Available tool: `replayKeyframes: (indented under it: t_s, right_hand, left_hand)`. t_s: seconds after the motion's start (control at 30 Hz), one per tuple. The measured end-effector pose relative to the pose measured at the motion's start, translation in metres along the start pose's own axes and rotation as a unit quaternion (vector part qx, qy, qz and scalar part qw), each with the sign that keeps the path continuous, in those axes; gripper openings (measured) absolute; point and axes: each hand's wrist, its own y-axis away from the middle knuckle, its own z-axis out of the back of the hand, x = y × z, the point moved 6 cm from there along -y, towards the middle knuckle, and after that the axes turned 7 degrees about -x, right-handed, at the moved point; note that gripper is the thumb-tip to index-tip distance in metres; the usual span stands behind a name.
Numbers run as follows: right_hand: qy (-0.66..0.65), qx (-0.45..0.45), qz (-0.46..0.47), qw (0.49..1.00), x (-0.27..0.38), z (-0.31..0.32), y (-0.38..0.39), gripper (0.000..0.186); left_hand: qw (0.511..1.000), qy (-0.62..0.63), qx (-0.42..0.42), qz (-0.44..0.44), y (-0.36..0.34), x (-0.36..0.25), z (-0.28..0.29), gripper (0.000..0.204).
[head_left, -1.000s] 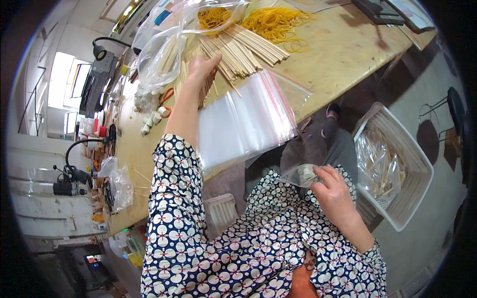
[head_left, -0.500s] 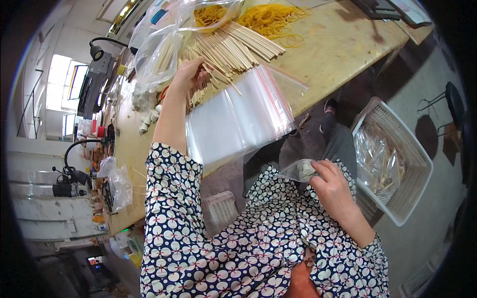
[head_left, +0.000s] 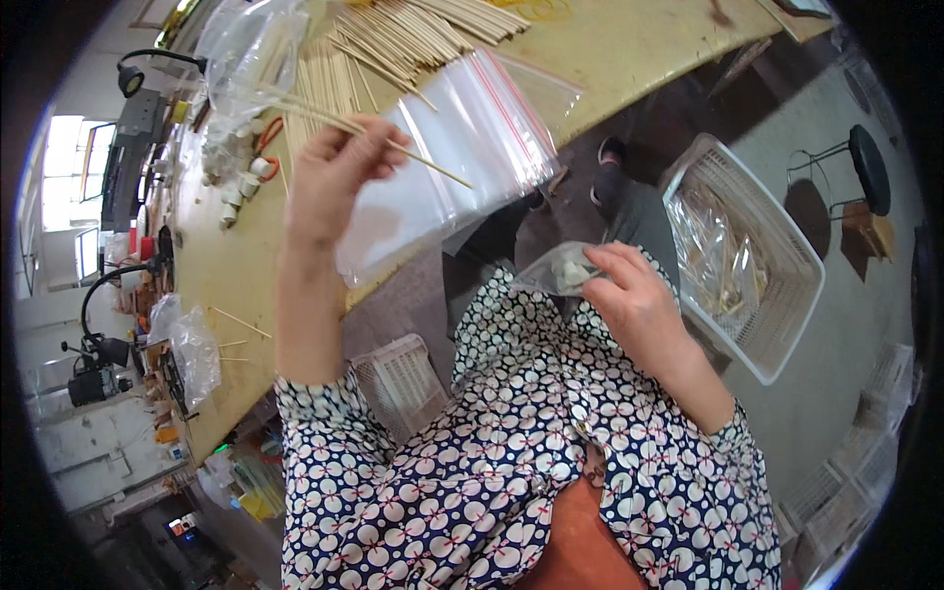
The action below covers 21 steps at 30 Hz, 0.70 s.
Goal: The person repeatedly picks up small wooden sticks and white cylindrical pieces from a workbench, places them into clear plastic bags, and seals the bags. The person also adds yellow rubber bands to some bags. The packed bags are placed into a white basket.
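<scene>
My left hand is closed around a few thin wooden sticks, raised over the table's near edge. Beneath and beyond it lies a stack of clear zip bags with red seal strips. Many more wooden sticks are heaped at the far side of that stack. My right hand pinches a small clear plastic bag above my lap. Small whitish pieces sit inside this bag; their exact kind is unclear.
White cylindrical pieces and orange-handled scissors lie on the table's left. A white basket of filled clear bags stands on the floor at right, with a black stool beyond. A smaller basket sits below the table edge.
My left hand has lifted away from the stick heap toward me, carrying a few sticks. My right hand still holds the small bag, and the whole view has shifted.
</scene>
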Motion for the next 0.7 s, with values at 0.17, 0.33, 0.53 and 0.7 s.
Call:
replayKeyframes:
  t_s: [0.17, 0.33, 0.53, 0.7]
  right_hand:
    - [0.017, -0.011, 0.019, 1.000, 0.010, 0.000, -0.014, 0.012]
    - [0.018, -0.010, 0.033, 0.999, 0.018, -0.008, -0.021, 0.012]
    - [0.036, 0.005, 0.018, 0.999, 0.011, -0.005, -0.013, 0.013]
    - [0.059, 0.023, 0.031, 0.998, 0.011, -0.008, -0.006, 0.012]
  left_hand:
    - [0.998, 0.026, 0.031, -0.054, 0.088, 0.023, -0.088, 0.012]
    - [0.996, -0.033, 0.037, -0.080, 0.108, 0.054, -0.125, 0.024]
    - [0.999, -0.048, 0.014, -0.004, 0.119, 0.064, -0.091, 0.045]
    - [0.986, -0.164, -0.013, 0.038, 0.137, 0.056, -0.051, 0.047]
